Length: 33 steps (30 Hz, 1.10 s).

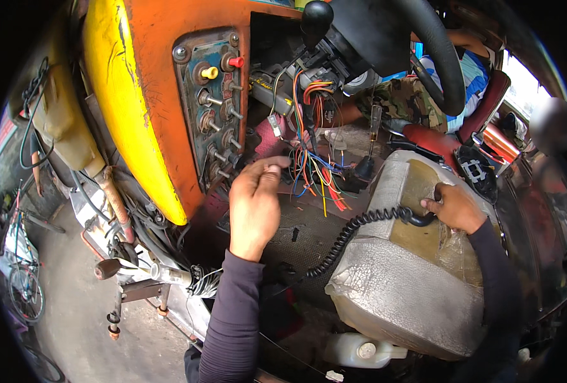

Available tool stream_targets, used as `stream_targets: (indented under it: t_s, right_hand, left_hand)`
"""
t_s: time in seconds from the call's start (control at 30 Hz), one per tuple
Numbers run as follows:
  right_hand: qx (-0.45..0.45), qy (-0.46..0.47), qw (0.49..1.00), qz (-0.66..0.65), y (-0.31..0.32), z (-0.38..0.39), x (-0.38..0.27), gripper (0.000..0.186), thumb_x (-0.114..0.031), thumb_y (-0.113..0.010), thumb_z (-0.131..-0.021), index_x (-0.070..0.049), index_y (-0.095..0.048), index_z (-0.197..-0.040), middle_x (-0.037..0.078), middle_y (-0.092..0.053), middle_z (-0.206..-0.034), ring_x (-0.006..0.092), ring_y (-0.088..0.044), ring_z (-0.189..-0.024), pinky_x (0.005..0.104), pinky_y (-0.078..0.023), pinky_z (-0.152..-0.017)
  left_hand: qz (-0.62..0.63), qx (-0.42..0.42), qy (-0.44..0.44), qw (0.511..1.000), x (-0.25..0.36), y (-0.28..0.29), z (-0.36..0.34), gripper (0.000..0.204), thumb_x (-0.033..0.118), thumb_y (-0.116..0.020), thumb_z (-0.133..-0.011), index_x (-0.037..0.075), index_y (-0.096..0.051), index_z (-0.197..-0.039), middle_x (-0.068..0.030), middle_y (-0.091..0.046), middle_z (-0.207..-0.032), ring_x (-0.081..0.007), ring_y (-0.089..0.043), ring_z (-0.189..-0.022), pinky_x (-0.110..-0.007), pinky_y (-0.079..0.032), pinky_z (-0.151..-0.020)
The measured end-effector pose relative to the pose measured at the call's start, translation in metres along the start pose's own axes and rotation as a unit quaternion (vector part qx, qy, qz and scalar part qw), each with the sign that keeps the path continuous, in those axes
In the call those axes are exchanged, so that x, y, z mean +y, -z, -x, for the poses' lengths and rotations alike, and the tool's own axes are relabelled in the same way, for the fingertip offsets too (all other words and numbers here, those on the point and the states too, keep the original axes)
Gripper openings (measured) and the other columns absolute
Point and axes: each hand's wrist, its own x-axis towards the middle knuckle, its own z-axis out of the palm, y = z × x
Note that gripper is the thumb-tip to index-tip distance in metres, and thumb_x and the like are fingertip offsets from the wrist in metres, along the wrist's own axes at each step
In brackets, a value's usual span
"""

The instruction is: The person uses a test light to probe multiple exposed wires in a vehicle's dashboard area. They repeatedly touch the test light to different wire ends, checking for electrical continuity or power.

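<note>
Two bare hands are at work: the right hand (457,209), right of centre, grasps the thick end of one black, spiral-coiled cable (354,234), which stretches down and left across the middle of the frame before its far end is lost in shadow. The left hand (255,201), at centre, has its thumb and forefinger near each other beside one bundle of thin, multicoloured wires (315,163); its fingertips are blurred, so I cannot tell whether it pinches anything. These wires overlap too much to count. On the orange metal panel (157,83) at upper left sit one yellow knob (209,73), one red knob (235,62) and several bare metal toggles (213,101), the lowest hard to separate. One black steering wheel (446,60) is cut off at the top. Behind it, one other person (401,99) in camouflage shorts is partly hidden.
</note>
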Motion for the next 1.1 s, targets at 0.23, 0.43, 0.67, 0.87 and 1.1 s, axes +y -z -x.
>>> stream_targets:
  t_s: [0.23, 0.43, 0.67, 0.87, 1.1]
  right_hand:
    - [0.059, 0.01, 0.934, -0.351, -0.025, -0.015, -0.022, 0.056, -0.011, -0.09, -0.081, 0.006, -0.065, -0.127, 0.011, -0.069, -0.093, 0.0199, -0.07, -0.086, 0.0331, -0.056, -0.08]
    - [-0.079, -0.016, 0.803, -0.591, -0.035, -0.051, -0.06, 0.041, 0.003, -0.078, -0.09, 0.012, -0.061, -0.125, 0.01, -0.071, -0.1, 0.0179, -0.071, -0.088, 0.0285, -0.058, -0.079]
    - [-0.041, 0.074, 0.818, -0.569, -0.011, -0.088, -0.106, 0.03, 0.004, -0.064, -0.096, 0.005, -0.061, -0.125, 0.007, -0.068, -0.095, 0.0134, -0.067, -0.08, 0.0271, -0.055, -0.054]
    - [0.256, 0.295, 0.852, -0.348, 0.046, -0.065, -0.151, 0.039, -0.006, -0.07, -0.096, 0.001, -0.062, -0.134, -0.001, -0.058, -0.084, 0.0057, -0.052, -0.074, 0.0257, -0.044, -0.059]
    - [0.538, 0.384, 0.712, -0.236, 0.104, -0.07, -0.213, 0.047, -0.018, -0.076, -0.097, -0.005, -0.062, -0.14, -0.002, -0.058, -0.078, 0.0046, -0.047, -0.063, 0.0237, -0.038, -0.054]
  left_hand:
    - [0.078, -0.063, 0.082, 0.992, 0.004, -0.009, -0.017, 0.039, 0.015, -0.05, -0.101, -0.003, -0.071, -0.127, 0.0055, -0.049, -0.081, -0.0027, -0.038, -0.062, -0.023, -0.034, -0.054]
    - [0.094, -0.092, 0.108, 0.985, 0.001, 0.004, -0.018, 0.037, 0.014, -0.055, -0.102, -0.006, -0.073, -0.127, -0.0068, -0.067, -0.081, -0.0107, -0.054, -0.06, -0.027, -0.044, -0.057]
    - [0.019, -0.075, 0.037, 0.996, 0.009, 0.0, -0.011, 0.02, 0.0, -0.08, -0.088, -0.003, -0.081, -0.108, -0.0062, -0.076, -0.081, -0.0072, -0.061, -0.065, -0.025, -0.05, -0.061]
    - [-0.003, -0.143, 0.07, 0.987, 0.018, 0.001, -0.011, 0.024, 0.001, -0.081, -0.088, -0.003, -0.08, -0.112, -0.0043, -0.075, -0.079, -0.0061, -0.057, -0.062, -0.025, -0.048, -0.059]
    - [-0.005, -0.13, 0.045, 0.99, 0.022, 0.004, -0.011, 0.018, 0.002, -0.079, -0.09, -0.004, -0.081, -0.107, -0.0046, -0.077, -0.081, -0.0069, -0.057, -0.063, -0.026, -0.047, -0.059]
